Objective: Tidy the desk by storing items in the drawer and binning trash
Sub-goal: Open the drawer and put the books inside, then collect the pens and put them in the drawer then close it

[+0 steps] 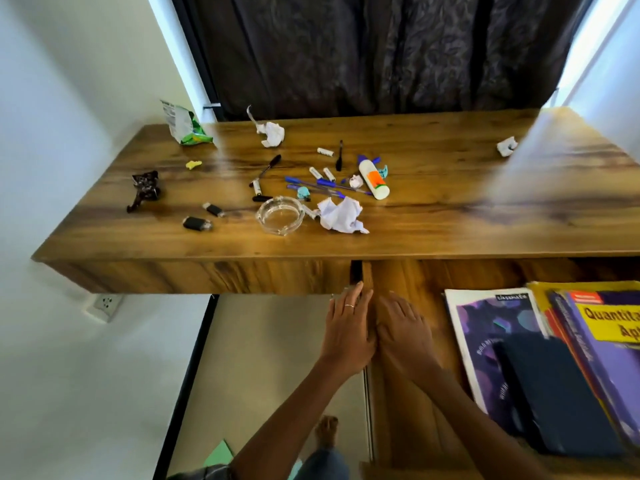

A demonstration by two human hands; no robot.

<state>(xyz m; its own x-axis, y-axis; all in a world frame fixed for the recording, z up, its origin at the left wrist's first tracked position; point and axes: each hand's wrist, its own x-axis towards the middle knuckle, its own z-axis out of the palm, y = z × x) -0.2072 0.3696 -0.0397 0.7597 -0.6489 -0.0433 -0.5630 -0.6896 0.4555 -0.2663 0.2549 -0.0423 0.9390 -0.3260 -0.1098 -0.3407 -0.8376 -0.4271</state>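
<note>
The wooden desk (450, 209) carries clutter: a glue stick (374, 179), several blue pens (325, 187), small white batteries (322, 173), a glass ashtray (280, 215), two USB sticks (196, 223), crumpled white papers (341, 215), a green snack bag (183, 124) and a dark wrapper (145, 188). The drawer (408, 271) stands pulled out below the desk's front edge, holding books (554, 358). My left hand (348, 332) lies flat with straight fingers against the drawer's left side wall. My right hand (403, 332) rests flat, fingers relaxed, on the drawer's bare bottom just beside it.
A crumpled paper ball (506, 146) lies far right on the desk, another (273, 133) near the back. Dark curtains (381, 53) hang behind. A wall socket (105, 306) sits low left. My bare foot (327, 431) and green paper (219, 453) are on the floor.
</note>
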